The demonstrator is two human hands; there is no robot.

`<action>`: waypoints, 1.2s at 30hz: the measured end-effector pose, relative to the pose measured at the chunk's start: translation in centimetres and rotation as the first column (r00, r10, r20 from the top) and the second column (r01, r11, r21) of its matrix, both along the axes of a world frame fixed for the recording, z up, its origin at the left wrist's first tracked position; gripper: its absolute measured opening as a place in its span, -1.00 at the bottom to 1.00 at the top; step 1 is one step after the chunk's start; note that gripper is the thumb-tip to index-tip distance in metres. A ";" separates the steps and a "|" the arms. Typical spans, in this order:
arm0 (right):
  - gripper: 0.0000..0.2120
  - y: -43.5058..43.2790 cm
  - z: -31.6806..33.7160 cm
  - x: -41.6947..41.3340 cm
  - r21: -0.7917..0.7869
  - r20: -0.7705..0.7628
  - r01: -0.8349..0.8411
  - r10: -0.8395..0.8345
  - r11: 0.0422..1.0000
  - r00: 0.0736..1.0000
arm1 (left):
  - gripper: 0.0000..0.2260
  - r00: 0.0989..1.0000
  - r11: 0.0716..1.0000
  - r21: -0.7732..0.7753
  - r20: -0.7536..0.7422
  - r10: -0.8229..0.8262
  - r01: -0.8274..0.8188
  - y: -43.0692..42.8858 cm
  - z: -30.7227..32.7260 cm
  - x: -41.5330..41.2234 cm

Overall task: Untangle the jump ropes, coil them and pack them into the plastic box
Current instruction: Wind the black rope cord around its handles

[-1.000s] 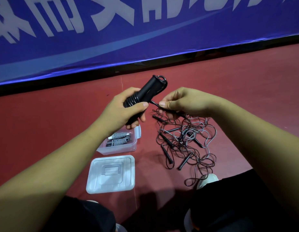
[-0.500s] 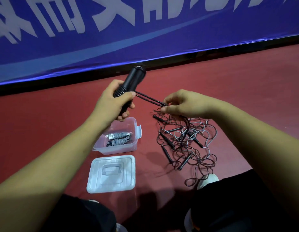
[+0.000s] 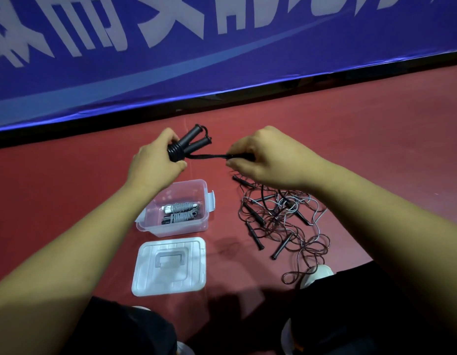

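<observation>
My left hand (image 3: 155,162) grips a black jump rope (image 3: 189,144), its two handles side by side and pointing up, with cord wound around them. A doubled strand of that cord (image 3: 209,157) runs right to my right hand (image 3: 263,157), which pinches it. Under my left hand the clear plastic box (image 3: 208,201) stands open on the red floor, with two coiled grey ropes (image 3: 180,212) inside. A tangled pile of ropes (image 3: 278,221) with several black handles lies on the floor below my right hand.
The box's white lid (image 3: 169,266) lies flat on the floor in front of the box. A blue banner (image 3: 222,47) with white lettering runs along the back. My knees in black trousers and a white shoe (image 3: 317,274) are at the bottom edge.
My left hand has turned the handles and dropped lower, toward the box. More cord is wound on them. The strand to my right hand now lies nearly level.
</observation>
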State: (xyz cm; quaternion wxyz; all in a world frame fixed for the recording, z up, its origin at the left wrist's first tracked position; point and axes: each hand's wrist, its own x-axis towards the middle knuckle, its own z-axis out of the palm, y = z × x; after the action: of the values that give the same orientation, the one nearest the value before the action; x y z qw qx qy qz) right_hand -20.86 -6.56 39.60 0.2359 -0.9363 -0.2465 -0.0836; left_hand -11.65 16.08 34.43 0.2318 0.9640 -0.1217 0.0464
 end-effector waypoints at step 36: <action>-0.94 -3.5 -3.2 2.5 0.288 -0.579 0.410 -0.184 0.865 0.794 | -0.63 0.779 0.604 -0.749 -0.196 -0.596 0.273 -2.9 1.6 -5.2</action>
State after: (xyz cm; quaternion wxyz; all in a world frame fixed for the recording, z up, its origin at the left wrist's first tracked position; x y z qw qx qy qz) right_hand -18.32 -10.04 36.40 0.4640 -0.8808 0.0049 0.0946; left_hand -16.89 13.20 36.04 0.5944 0.7314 -0.2790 -0.1840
